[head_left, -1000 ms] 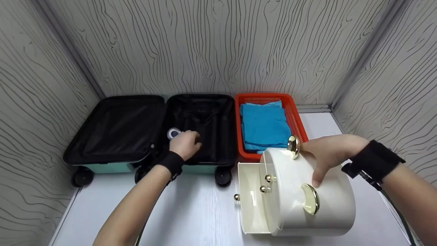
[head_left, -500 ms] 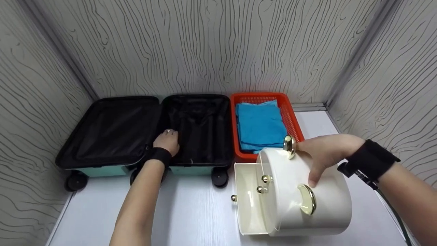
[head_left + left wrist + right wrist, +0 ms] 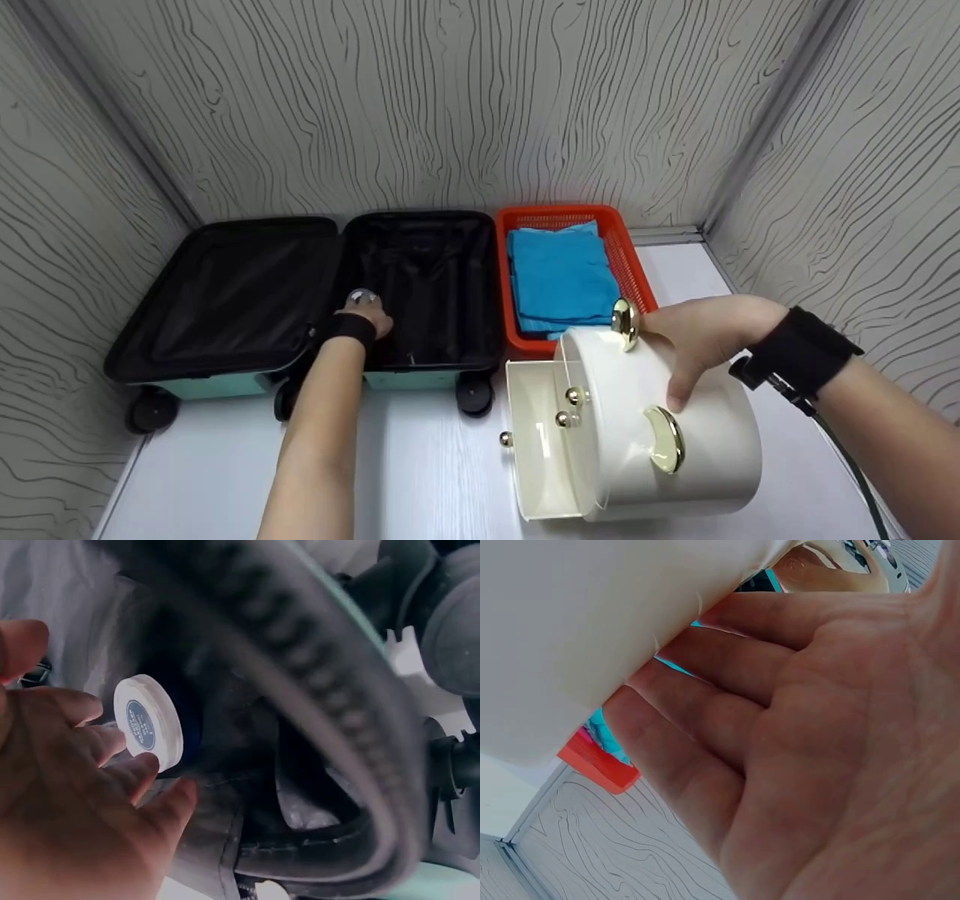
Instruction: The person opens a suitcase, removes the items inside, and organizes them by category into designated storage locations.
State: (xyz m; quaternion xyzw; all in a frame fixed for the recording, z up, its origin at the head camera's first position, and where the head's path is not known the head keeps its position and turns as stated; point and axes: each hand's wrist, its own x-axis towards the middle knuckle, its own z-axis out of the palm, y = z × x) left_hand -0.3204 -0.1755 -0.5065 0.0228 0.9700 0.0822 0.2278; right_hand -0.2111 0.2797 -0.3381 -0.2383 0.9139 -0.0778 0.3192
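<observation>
In the left wrist view, a round jar with a white lid and a dark blue printed label (image 3: 150, 724) stands tilted inside the dark lining. My left hand (image 3: 367, 311) reaches into the right half of an open suitcase (image 3: 442, 255), near its left side. Its fingers (image 3: 135, 776) lie extended right at the lid, with the thumb apart. My right hand (image 3: 705, 337) rests on a cream rounded storage box (image 3: 690, 480) with gold trim. The right thumb lies on the near side and straight fingers (image 3: 697, 720) press the other side. An open drawer (image 3: 536, 442) sticks out to the left.
The suitcase's other half (image 3: 240, 292) lies flat at the left, with black wheels (image 3: 154, 410) toward me. An orange-red basket (image 3: 634, 262) holding folded blue cloths (image 3: 562, 274) stands behind the box. Patterned wall panels (image 3: 420, 105) enclose the table (image 3: 420, 480).
My left hand has carried the jar left and down inside the suitcase, and its fingers have loosened from it. My right hand stays on the box; the head view shifts slightly.
</observation>
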